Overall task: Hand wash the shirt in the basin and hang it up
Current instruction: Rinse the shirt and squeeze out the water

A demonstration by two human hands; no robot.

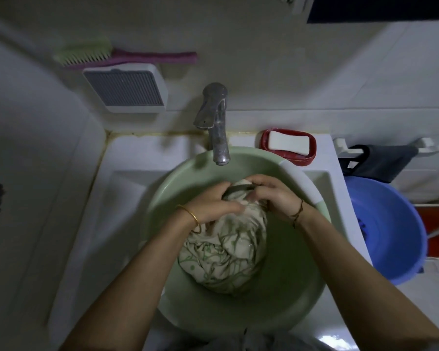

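Both hands are gripping the wet shirt bunched inside the green basin, left hand and right hand pinching its upper fold together, below the faucet, with open basin floor lying nearer the person.

Shirt top edge hidden beneath curled fingers; water level in basin unreadable.

The single head-worn wide-angle camera looks steeply down from close above the sink, facing the tiled wall, with the green basin filling the centre.
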